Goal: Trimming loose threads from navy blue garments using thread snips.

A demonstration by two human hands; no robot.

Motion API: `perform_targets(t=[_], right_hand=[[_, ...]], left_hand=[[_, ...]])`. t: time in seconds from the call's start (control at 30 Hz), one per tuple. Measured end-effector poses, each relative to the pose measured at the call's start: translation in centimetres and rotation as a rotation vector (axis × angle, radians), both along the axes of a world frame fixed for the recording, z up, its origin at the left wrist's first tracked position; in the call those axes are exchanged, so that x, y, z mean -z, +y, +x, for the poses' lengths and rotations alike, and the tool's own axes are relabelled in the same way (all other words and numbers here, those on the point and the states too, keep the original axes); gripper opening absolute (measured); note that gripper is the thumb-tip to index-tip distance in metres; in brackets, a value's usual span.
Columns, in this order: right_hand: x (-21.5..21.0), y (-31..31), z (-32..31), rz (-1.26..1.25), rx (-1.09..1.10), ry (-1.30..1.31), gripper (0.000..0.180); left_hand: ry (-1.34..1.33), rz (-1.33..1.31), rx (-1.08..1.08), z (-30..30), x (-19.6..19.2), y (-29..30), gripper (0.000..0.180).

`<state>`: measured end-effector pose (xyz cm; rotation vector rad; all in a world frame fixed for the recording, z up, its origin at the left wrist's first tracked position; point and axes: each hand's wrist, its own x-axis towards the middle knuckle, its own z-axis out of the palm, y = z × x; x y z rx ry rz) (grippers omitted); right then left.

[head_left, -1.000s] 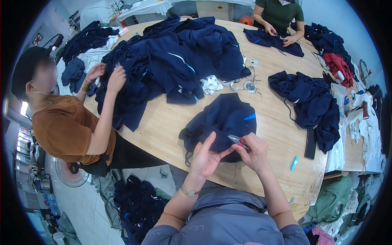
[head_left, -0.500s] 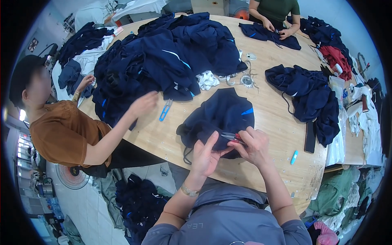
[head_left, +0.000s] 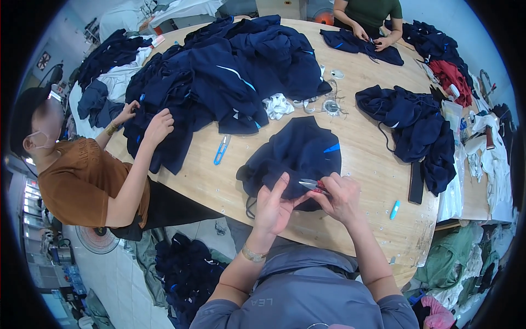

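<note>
Head view: navy garment (head_left: 296, 148) lies just beyond right grip (head_left: 341, 198) pinching red snips (head_left: 316, 186); left grip's (head_left: 272, 211) closure unclear.

Right hand (head_left: 341, 198), just below right of center, is gripping red-handled snips (head_left: 311, 185), blades pointing left over a navy garment (head_left: 298, 145). Left hand (head_left: 273, 213)'s at the cloth's lower edge, thumb up. Huge navy pile (head_left: 235, 68) upper left, blue snips (head_left: 220, 153) lying just below it.

Snips (head_left: 310, 184): handles mostly hidden by right hand (head_left: 341, 193). At one o'clock, co-worker (head_left: 375, 13) cut off by top edge. At eight o'clock, fan (head_left: 90, 242) partly covered by brown-shirted co-worker (head_left: 76, 183).
</note>
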<state>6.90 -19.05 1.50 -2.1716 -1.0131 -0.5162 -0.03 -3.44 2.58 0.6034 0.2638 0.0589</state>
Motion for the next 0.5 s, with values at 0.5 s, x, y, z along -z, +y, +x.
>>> perform_targets(t=[0.5], right_hand=[[-0.48, 0.44, -0.17, -0.026, -0.018, -0.012, 0.035]], left_hand=[[-0.017, 0.030, -0.005, -0.20, 0.07, -0.46, 0.017]])
